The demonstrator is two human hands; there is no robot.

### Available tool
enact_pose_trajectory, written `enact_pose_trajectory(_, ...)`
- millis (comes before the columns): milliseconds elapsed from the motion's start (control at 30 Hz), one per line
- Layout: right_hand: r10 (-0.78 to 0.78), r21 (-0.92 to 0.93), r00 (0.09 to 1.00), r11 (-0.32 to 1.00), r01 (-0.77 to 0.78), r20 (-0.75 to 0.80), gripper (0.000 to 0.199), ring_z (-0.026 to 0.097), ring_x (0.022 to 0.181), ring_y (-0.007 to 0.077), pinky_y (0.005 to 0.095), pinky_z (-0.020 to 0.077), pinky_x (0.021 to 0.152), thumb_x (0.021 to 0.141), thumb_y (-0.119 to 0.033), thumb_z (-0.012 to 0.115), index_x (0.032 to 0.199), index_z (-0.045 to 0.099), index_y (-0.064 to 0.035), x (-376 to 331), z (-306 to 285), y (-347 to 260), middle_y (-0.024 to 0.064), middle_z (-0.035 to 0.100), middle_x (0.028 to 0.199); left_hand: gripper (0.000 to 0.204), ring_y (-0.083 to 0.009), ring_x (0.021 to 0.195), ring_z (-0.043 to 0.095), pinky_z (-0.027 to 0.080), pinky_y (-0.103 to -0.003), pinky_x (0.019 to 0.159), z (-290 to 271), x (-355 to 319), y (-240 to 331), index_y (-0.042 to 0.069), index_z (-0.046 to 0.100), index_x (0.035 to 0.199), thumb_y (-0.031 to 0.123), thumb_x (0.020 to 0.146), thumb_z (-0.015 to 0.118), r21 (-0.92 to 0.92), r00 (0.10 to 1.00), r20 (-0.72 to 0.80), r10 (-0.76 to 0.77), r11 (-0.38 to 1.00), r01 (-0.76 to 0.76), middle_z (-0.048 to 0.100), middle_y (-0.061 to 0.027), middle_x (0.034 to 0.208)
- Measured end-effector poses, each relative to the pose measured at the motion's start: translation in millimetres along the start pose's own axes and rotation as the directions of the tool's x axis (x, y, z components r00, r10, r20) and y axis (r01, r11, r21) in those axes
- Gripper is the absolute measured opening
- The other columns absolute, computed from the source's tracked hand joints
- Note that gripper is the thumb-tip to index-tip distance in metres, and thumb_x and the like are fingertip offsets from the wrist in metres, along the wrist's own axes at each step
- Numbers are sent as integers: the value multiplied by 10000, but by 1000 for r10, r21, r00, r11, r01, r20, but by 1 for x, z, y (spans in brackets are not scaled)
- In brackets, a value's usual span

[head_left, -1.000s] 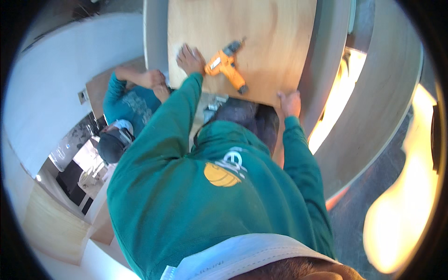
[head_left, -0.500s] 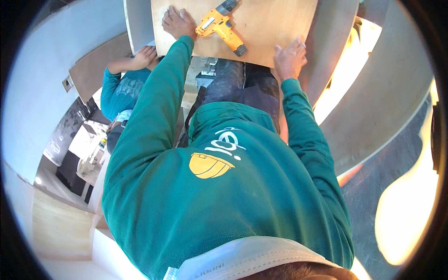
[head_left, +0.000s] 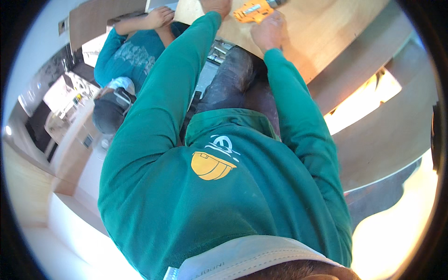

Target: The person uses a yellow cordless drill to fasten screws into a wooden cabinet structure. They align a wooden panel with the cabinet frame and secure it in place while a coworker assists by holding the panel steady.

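A yellow-orange cordless drill (head_left: 252, 11) with a dark chuck lies over a pale wooden panel (head_left: 317, 42) at the top of the view. My right hand (head_left: 270, 31) is closed around the drill's handle, which it covers. To the left of the drill, my left hand (head_left: 217, 6) rests at the near part of the panel. The upper edge of the view cuts off its fingers, so their pose is hidden. Both arms reach forward in green sleeves.
A co-worker (head_left: 133, 56) in a teal top is close on my left, hands (head_left: 161, 17) together near the panel's left corner. Curved grey-brown boards (head_left: 382, 144) stand on the right, with a bright gap (head_left: 364, 102) between them. Pale ledges (head_left: 70, 210) lie at lower left.
My right hand has left the panel's right edge and moved left onto the drill's handle. The view has turned, so the panel sits higher and further right, and more of the co-worker shows.
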State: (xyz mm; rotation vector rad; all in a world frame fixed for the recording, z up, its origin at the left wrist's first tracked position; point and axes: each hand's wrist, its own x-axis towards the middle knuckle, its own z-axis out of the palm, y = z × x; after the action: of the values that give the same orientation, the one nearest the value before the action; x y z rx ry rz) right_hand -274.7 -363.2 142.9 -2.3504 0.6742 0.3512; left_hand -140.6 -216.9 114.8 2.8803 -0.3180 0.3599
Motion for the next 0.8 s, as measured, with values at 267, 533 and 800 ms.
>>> enact_pose_trajectory(267, -52, 277, 989, 961, 12, 139, 458, 649, 1204, 411, 476, 508, 1017, 894, -225, 763, 1272, 637, 0, -42, -101, -1, 244, 676, 1247, 461, -385, 1269, 562, 435, -529, 1093, 1, -6, -8, 57, 565, 1462, 279, 1059, 538, -178, 998, -9, -54, 983, 52, 631, -190, 1367)
enact_pose_trajectory(533, -158, 336, 935, 941, 45, 318, 405, 697, 855, 308, 434, 554, 783, 906, -276, 817, 1141, 658, 13, -81, -126, 31, 161, 715, 944, 414, -305, 997, 699, 542, -439, 961, -15, -37, -32, 71, 602, 1465, 167, 1061, 614, -669, 947, 84, -311, 687, 285, 725, -144, 1176)
enact_pose_trajectory(800, -261, 367, 850, 926, 87, 457, 360, 679, 818, 120, 292, 558, 744, 960, -209, 798, 1246, 696, -17, -96, -131, -55, 22, 715, 1010, 343, -175, 970, 706, 592, -287, 935, -58, -125, -50, -17, 635, 1349, 183, 1072, 667, -427, 481, 858, -181, -771, 472, 736, -97, 1135)
